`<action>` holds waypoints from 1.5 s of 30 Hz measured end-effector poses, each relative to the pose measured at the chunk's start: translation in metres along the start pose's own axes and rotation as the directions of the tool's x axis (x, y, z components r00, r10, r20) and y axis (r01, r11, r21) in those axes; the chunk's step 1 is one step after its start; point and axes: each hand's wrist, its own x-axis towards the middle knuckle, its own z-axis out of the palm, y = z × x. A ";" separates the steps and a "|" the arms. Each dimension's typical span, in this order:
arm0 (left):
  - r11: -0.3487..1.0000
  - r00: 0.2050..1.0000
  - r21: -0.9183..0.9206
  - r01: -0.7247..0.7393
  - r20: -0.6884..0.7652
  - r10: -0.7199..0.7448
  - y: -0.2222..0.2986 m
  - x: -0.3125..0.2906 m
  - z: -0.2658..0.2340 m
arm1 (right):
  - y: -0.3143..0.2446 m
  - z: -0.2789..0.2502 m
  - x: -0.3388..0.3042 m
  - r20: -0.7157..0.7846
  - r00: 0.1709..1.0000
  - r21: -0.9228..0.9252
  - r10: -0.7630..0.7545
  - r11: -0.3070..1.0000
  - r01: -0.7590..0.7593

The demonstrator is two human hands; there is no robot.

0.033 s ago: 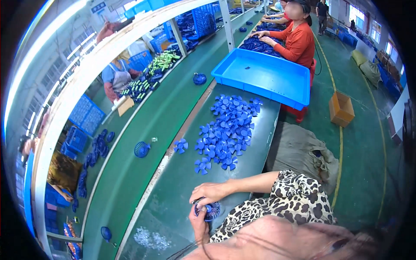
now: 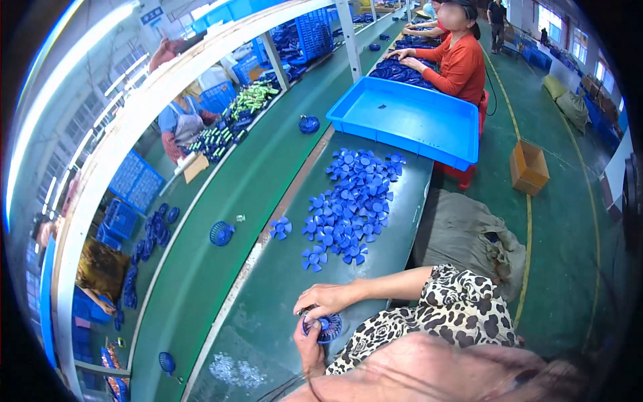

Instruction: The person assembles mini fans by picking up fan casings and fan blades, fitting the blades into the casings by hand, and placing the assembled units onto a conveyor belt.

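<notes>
Both my hands are around a small dark blue fan (image 2: 330,328) with a round slatted cage, low over the near end of the green worktable (image 2: 281,305). My left hand (image 2: 309,350) grips it from below, thumb pressed near the hub. From above, my right hand (image 2: 326,295) closes its fingers over the far side, hiding that part of the fan. Beyond my hands lies a heap of loose blue fan blades (image 2: 351,201). One separate blue fan blade (image 2: 280,228) sits by the belt edge. Small clear pieces (image 2: 236,370) are scattered to the left of my hands.
A green conveyor belt (image 2: 194,288) runs alongside, carrying fan cages such as this blue one (image 2: 222,233). A blue tray (image 2: 408,127) rests at the table's far end. Beyond it sits a co-worker in red (image 2: 462,67). Grey cloth (image 2: 462,234) is at the right.
The whole view has shifted very slightly. My hands keep the same hold on the fan. Across the belt, a co-worker's arm has moved a little.
</notes>
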 end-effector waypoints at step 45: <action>0.823 0.942 -0.528 -0.211 -0.335 0.027 0.009 0.018 -0.039 | 0.119 -0.084 0.097 -0.147 0.980 -0.939 0.136 0.292 -0.182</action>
